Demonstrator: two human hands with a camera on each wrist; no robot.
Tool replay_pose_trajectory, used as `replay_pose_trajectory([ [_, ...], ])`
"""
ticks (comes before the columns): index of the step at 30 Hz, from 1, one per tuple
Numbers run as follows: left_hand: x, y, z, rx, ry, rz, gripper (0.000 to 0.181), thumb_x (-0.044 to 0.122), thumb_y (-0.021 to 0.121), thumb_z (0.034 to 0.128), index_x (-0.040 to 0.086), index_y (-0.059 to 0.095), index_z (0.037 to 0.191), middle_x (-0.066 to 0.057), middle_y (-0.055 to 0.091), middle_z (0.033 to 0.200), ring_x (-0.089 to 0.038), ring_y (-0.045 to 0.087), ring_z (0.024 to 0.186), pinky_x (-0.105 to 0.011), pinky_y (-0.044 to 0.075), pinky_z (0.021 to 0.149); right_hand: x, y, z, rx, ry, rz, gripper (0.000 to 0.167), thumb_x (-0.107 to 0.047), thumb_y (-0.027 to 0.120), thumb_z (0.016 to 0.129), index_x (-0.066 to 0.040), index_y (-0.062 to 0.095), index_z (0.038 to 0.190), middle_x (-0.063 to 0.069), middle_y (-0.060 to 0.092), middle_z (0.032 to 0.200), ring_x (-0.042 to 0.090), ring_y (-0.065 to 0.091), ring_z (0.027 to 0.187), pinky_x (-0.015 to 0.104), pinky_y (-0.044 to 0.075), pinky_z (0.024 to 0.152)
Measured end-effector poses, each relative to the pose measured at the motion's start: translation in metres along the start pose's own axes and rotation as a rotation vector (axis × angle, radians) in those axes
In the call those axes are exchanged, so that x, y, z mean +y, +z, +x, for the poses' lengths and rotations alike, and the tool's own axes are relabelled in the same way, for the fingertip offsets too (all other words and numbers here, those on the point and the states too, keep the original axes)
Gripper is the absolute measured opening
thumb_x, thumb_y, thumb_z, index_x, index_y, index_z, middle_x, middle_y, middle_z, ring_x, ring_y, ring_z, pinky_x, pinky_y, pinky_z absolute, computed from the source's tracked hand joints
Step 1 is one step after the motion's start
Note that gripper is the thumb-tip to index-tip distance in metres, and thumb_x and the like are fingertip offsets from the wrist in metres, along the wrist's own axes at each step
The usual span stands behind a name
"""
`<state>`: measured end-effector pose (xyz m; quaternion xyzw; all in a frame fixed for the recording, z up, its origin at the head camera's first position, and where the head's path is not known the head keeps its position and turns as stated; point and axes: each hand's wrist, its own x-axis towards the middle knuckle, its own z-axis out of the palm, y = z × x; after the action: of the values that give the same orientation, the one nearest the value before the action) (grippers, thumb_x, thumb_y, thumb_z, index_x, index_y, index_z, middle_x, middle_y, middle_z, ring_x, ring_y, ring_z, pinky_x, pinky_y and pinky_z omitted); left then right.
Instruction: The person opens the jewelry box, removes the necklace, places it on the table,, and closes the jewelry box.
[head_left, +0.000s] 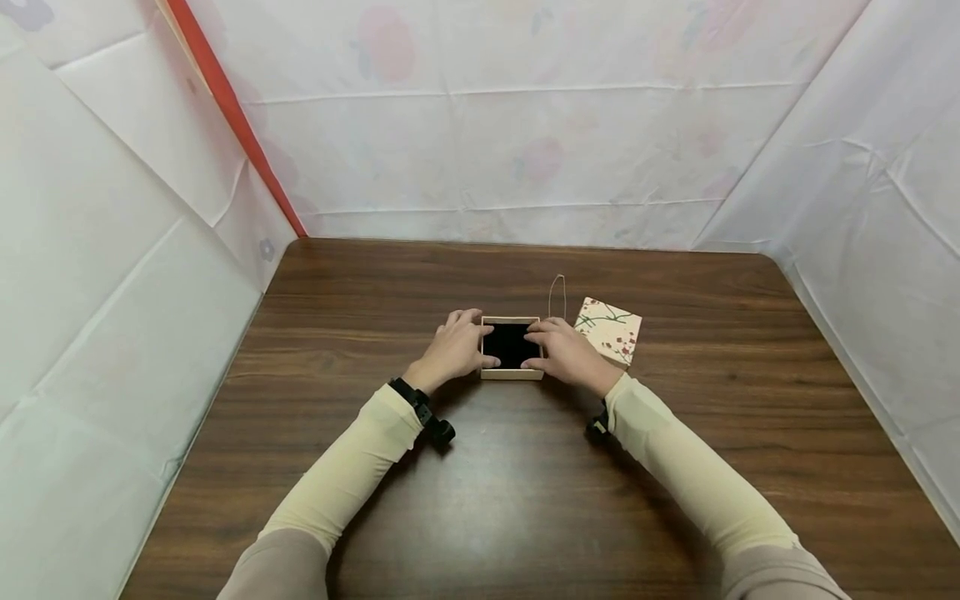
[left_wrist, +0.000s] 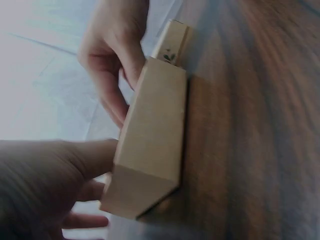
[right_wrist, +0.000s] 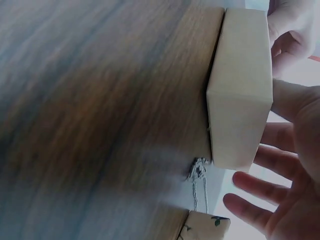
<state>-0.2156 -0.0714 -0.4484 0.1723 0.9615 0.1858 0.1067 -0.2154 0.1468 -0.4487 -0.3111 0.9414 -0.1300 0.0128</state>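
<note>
A small cream box base [head_left: 512, 374] with a black lining or pad [head_left: 512, 343] inside stands on the table. My left hand [head_left: 453, 346] reaches over its left edge, thumb and fingertips on the black inside. Over the right edge comes my right hand [head_left: 566, 350], its fingertips likewise touching the black part. In the right wrist view the right hand [right_wrist: 295, 165] has its fingers loosely spread beyond the box wall [right_wrist: 237, 125]. The left wrist view has the left thumb [left_wrist: 97, 157] crossing the rim. How firmly the fingertips press cannot be told.
A square lid-like piece [head_left: 611, 329] with red blossoms and green branches lies right of the box, beside the right hand. Behind that hand lies a thin chain or cord [head_left: 557, 292] in a loop. Pale sheeting [head_left: 480, 150] hangs around the brown wooden table [head_left: 360, 283].
</note>
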Motion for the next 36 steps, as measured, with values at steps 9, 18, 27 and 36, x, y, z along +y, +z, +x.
replay_pose_trajectory([
  [9,0.002,-0.007,-0.001,-0.051,-0.072,0.061,0.067,0.044,0.075,0.0837,0.018,0.053,0.142,-0.014,0.037,0.153,-0.040,0.033,0.139,-0.056,0.034,0.109,-0.003,0.005,0.006,-0.009,-0.012,0.016,0.050,-0.036,0.074,0.085,0.000,0.068,0.120,0.015,0.062,0.128,0.034,0.055,0.118,0.045,0.045,0.102],
  [18,0.001,-0.006,0.002,-0.049,-0.035,-0.027,0.067,0.037,0.074,0.0861,0.011,0.051,0.143,-0.016,0.036,0.154,-0.038,0.031,0.141,-0.054,0.033,0.112,-0.001,-0.005,0.004,0.006,0.015,0.068,0.046,-0.032,0.075,0.085,-0.005,0.068,0.121,0.016,0.060,0.131,0.033,0.053,0.118,0.046,0.045,0.100],
  [27,-0.004,-0.003,0.002,0.007,0.021,-0.151,0.072,0.032,0.072,0.0887,0.010,0.040,0.149,-0.016,0.035,0.154,-0.038,0.033,0.141,-0.054,0.034,0.112,0.004,-0.007,0.000,0.023,0.049,0.118,0.051,-0.034,0.073,0.087,-0.005,0.063,0.129,0.017,0.054,0.136,0.035,0.051,0.123,0.049,0.045,0.100],
  [36,-0.021,0.001,-0.003,0.019,0.019,-0.230,0.075,0.036,0.065,0.0933,0.005,0.031,0.152,-0.018,0.037,0.153,-0.037,0.037,0.140,-0.053,0.033,0.112,0.010,-0.003,-0.013,0.048,0.103,0.172,0.058,-0.034,0.071,0.090,-0.001,0.056,0.135,0.020,0.053,0.134,0.035,0.054,0.116,0.050,0.046,0.096],
])
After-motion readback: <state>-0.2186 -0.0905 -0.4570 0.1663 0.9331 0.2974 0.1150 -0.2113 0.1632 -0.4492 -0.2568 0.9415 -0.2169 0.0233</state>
